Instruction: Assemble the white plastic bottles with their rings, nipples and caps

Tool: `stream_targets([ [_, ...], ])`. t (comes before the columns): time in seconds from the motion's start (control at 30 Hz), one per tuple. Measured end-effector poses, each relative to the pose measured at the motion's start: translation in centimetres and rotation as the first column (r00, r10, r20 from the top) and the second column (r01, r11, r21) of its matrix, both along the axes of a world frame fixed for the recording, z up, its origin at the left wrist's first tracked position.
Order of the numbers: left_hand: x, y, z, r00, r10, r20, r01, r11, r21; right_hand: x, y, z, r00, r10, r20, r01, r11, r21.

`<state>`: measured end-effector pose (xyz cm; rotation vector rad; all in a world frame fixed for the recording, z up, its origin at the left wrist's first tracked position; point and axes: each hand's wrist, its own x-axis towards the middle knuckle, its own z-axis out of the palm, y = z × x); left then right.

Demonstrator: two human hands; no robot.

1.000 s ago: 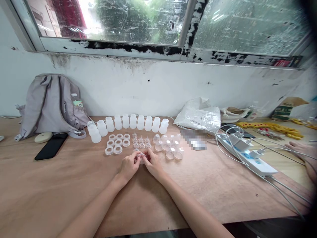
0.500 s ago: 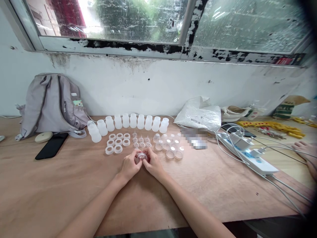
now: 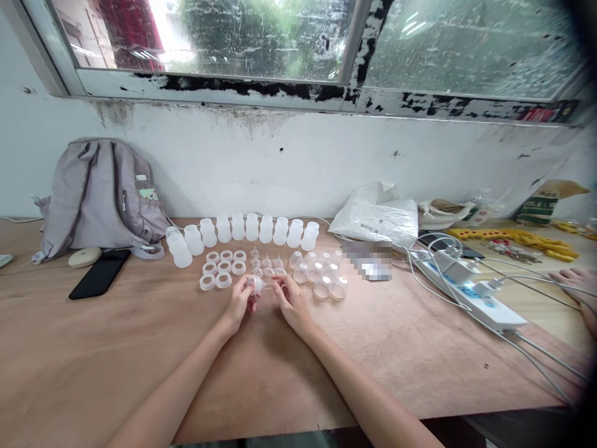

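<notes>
My left hand is closed around a white bottle collar, turned on its side. A clear silicone nipple sticks out of the collar toward the right. My right hand pinches the nipple's tip with thumb and fingertips. Just beyond my hands lie several loose clear nipples. Rows of white collars are to their left, and several clear domed caps are to their right. White frosted bottles stand in a curved row behind these parts.
At the left are a grey backpack, a black phone and a round cream object. A white plastic bag lies near the wall. To the right is a power strip with cables. Another person's hand rests at the far right.
Both hands were together around the collar with the nipple. Now the collar is tipped sideways in my left hand, and my right hand has shifted right to the nipple's tip.
</notes>
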<state>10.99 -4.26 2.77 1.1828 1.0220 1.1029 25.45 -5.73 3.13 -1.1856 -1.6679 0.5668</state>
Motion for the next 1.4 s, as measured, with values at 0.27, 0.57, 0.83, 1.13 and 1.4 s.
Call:
stream_targets([
  [0.27,-0.3,0.0,0.5,0.966,-0.116,0.233,0.149,0.980,-0.131,-0.3,0.1,-0.2,0.993,0.056,0.102,-0.062,0.996,0.059],
  [0.57,-0.4,-0.1,0.9,0.961,-0.145,0.235,0.176,0.977,-0.118,-0.3,0.1,-0.2,0.995,0.032,0.096,-0.040,0.996,0.085],
  [0.83,-0.3,-0.3,0.8,0.965,-0.192,0.180,0.206,0.977,-0.060,-0.2,-0.2,-0.1,0.993,0.070,0.090,-0.078,0.993,0.091],
  [1.13,0.2,0.0,0.4,0.995,-0.085,0.059,0.085,0.996,0.002,-0.6,0.3,-0.7,0.997,0.041,0.071,-0.048,0.993,0.109],
  [1.4,-2.1,2.2,2.1,0.969,0.099,-0.228,-0.074,0.990,0.117,0.4,0.8,-1.2,0.997,-0.073,0.002,0.073,0.995,0.062],
])
